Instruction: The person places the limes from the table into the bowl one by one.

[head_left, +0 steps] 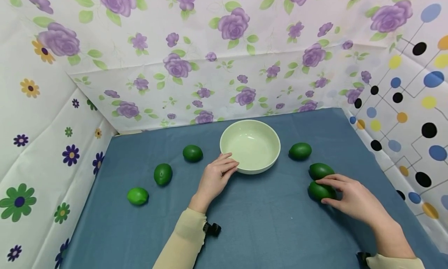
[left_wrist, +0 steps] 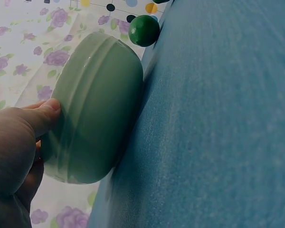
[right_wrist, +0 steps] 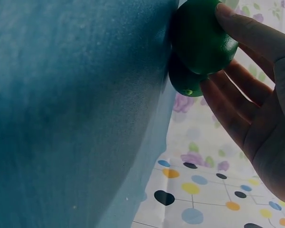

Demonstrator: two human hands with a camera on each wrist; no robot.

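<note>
A pale green bowl (head_left: 250, 144) stands upright near the back of the table, with nothing inside it. My left hand (head_left: 217, 175) pinches its near-left rim; in the left wrist view the thumb (left_wrist: 50, 108) presses the outer wall while the fingers go over the rim, partly hidden. At the right, my right hand (head_left: 357, 199) holds a dark green lime (head_left: 319, 192) between thumb and fingers. The held lime (right_wrist: 204, 35) appears to be on or very close to the cloth. Just behind it, seemingly touching, lies a second lime (head_left: 320, 170).
Another lime (head_left: 300, 151) lies right of the bowl. Left of it, three more form a diagonal: a dark lime (head_left: 193, 153), a middle lime (head_left: 163, 174) and a brighter lime (head_left: 137, 196). Blue cloth (head_left: 259, 230) covers the table; patterned sheets (head_left: 147, 102) enclose the back and sides.
</note>
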